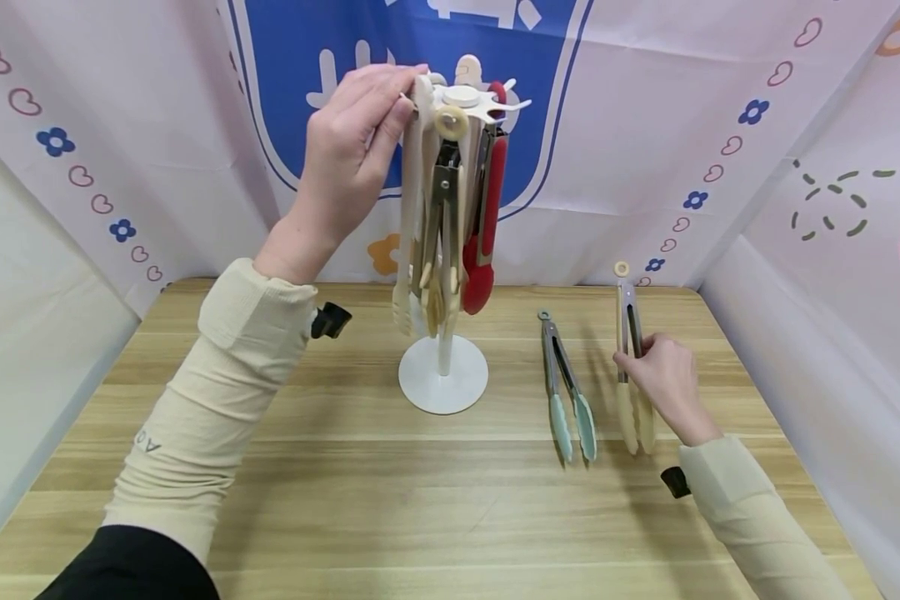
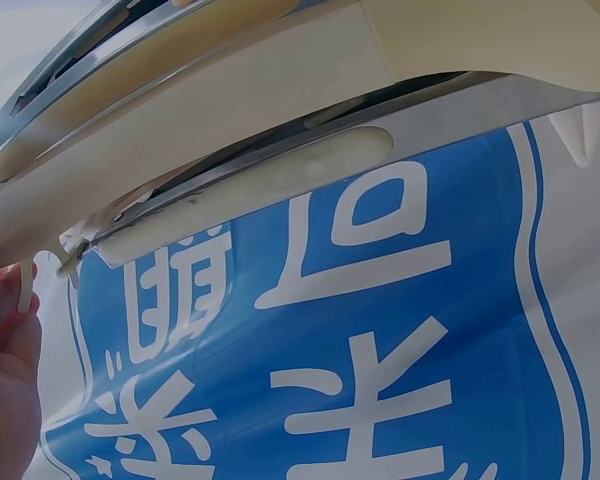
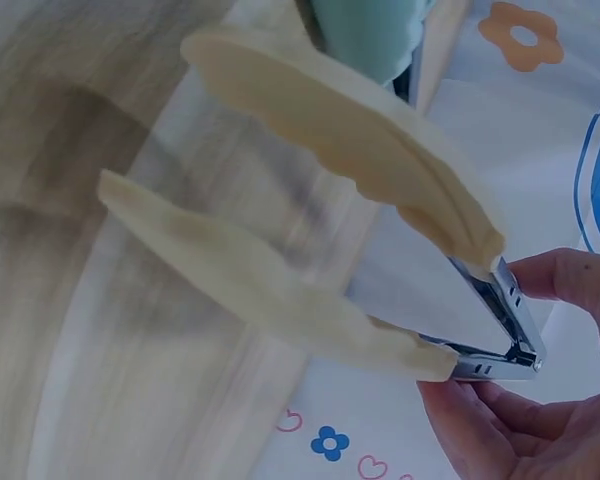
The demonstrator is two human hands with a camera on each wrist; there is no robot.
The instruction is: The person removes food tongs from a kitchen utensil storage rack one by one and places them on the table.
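Observation:
A white rotating utensil stand [image 1: 461,97] rises from a round base, hung with several tongs. Among these are cream-tipped tongs [image 1: 446,179] with a ring at the top and red tongs [image 1: 495,192]. My left hand [image 1: 348,137] is up at the stand's left side, thumb and fingers pinching a hook of its top; the fingertips are partly hidden. On the right, my right hand [image 1: 669,379] holds another pair of cream-tipped tongs [image 1: 627,421] by the metal arms, tips down. Their two cream heads [image 3: 350,130] are spread apart in the right wrist view.
Mint-green tongs [image 1: 561,425] lie on the wooden table [image 1: 390,517] between the stand and my right hand. A printed cloth [image 1: 607,167] hangs behind the table, and white side panels stand to the left and right.

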